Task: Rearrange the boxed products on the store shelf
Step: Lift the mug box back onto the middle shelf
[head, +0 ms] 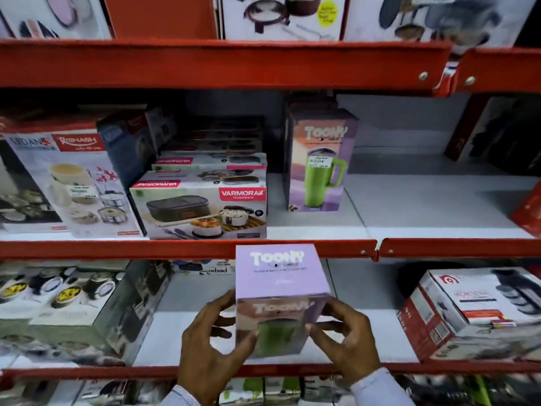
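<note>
Held item: lilac cardboard Toony box (pixel 282 300), matte square top, glossy front with green mug print, in front of lower shelf (pixel 187 341) | Grip: left hand (pixel 210 344) and right hand (pixel 345 338) clamped on its sides | Middle shelf: matching Toony box (pixel 320 162) upright beside flat Varmora boxes (pixel 199 206) | Obscured: held box's base, small print blurred
</note>
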